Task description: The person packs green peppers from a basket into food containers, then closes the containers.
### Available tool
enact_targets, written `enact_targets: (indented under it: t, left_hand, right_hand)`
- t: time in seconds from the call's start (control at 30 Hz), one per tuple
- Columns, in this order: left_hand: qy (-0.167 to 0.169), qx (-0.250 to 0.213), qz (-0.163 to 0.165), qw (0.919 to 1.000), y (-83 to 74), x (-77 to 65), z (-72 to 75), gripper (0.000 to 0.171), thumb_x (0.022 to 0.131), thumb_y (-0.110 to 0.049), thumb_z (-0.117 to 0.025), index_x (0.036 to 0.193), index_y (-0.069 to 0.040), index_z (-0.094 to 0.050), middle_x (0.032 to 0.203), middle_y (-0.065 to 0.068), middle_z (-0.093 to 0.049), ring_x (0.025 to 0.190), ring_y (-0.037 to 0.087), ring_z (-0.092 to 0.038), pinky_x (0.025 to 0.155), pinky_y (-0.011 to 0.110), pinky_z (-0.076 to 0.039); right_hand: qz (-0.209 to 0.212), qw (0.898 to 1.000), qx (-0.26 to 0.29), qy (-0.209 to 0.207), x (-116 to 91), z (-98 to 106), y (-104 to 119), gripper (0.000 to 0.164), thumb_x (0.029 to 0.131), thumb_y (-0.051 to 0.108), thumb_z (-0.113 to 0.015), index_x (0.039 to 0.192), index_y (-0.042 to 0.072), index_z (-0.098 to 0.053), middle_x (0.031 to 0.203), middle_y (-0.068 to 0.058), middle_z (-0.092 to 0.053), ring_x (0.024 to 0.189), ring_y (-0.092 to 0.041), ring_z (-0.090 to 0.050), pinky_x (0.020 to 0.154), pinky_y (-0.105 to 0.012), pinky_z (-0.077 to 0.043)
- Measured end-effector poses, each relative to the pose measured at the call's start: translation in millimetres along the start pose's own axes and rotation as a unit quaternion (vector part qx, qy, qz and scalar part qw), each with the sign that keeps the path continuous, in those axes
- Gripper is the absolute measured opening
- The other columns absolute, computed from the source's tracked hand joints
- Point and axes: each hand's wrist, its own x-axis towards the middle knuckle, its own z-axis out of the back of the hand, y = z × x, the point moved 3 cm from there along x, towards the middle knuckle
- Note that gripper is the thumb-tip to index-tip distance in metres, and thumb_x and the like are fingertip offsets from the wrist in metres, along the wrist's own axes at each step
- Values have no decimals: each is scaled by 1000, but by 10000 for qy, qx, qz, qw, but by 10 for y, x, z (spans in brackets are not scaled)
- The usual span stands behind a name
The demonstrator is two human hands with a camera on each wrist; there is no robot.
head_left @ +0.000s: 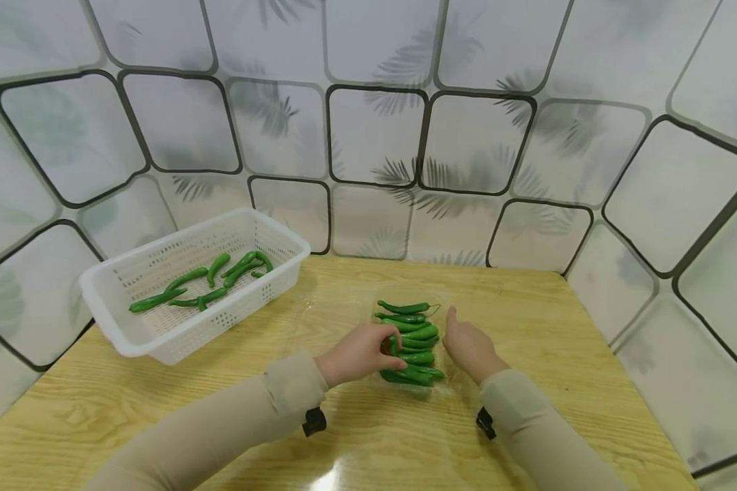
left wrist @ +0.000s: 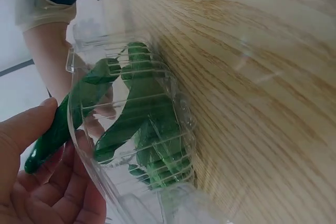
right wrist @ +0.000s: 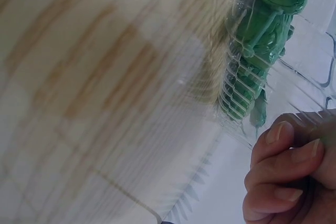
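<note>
My left hand (head_left: 364,353) pinches a green chili pepper (left wrist: 50,139) between thumb and fingers, over the left side of a clear plastic box (left wrist: 181,106). In the left wrist view this pepper slants across the box's rim. Several green peppers (head_left: 414,329) lie crosswise in a column inside the box. My right hand (head_left: 469,348) is at the box's right side, thumb pointing away from me. Its fingers (right wrist: 273,174) are loosely curled beside the clear wall in the right wrist view, with no pepper in them.
The box's clear lid (head_left: 325,317) lies folded open on the left. A white perforated basket (head_left: 153,348) with several green peppers (head_left: 187,276) stands at the back left of the wooden table (head_left: 516,300). A patterned wall (head_left: 374,218) rises behind.
</note>
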Motion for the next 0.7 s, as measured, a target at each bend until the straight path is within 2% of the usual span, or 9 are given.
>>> enact_targets:
  t: [0.17,0.37,0.5,0.7]
  left_hand:
    - [161,878,-131,9959,-24,12,-15,18,82,-30,-72,88,-14,-64,67,-10,-56,52,5,-48,49,21,-40]
    - [476,2000,-538,9772,-22,42,-62,14,82,-34,-70,80,-21,-68,70,-13,-60,54,-1,-48,52,17,-41]
    - [615,2420,-785,9651,-5,57,-97,13,82,-34,-69,80,-21,-70,70,-14,-62,56,-2,-50,55,16,-42]
    - [813,2889,-870,9499,9,79,-137,17,81,-35,-70,71,-22,-65,61,-15,-55,52,-1,-47,52,18,-39]
  right_hand:
    - [19,9999,-97,-26,-2,9,11,57,96,6,-46,142,-13,-18,45,-2,-42,39,-9,-22,39,-23,-19]
    - [-91,9998,-160,81,26,-13,3,58,96,8,-46,144,-10,-16,44,-1,-41,38,-8,-22,39,-24,-19]
    - [-81,9998,-166,72,26,-13,10,58,97,8,-45,143,-10,-16,45,-1,-41,38,-8,-22,39,-24,-19]
    - [-48,9999,-105,45,19,-5,18,58,97,8,-45,143,-11,-17,45,-1,-41,38,-8,-21,39,-23,-19]
